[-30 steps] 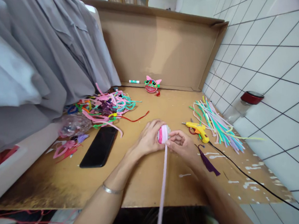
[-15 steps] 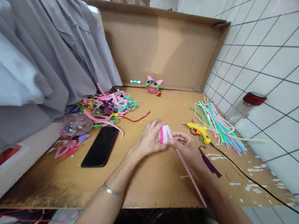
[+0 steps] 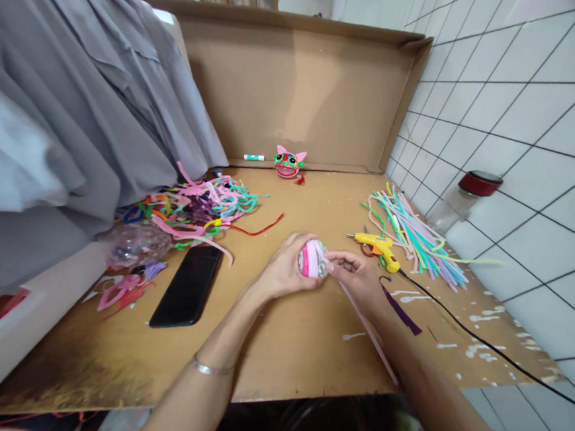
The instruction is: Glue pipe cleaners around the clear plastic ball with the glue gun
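The left hand [image 3: 284, 269] cups a small ball [image 3: 311, 261] just above the counter's [image 3: 288, 348] near middle, grip closed round it. The right hand [image 3: 354, 273] pinches a pink strip [image 3: 363, 319] against it. Winding goes best with the strip taut and turns laid snug.

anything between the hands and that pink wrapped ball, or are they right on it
Nothing visible stands between. The left hand cups the small pink-wrapped ball; the right hand pinches the long pale pink pipe cleaner against it.
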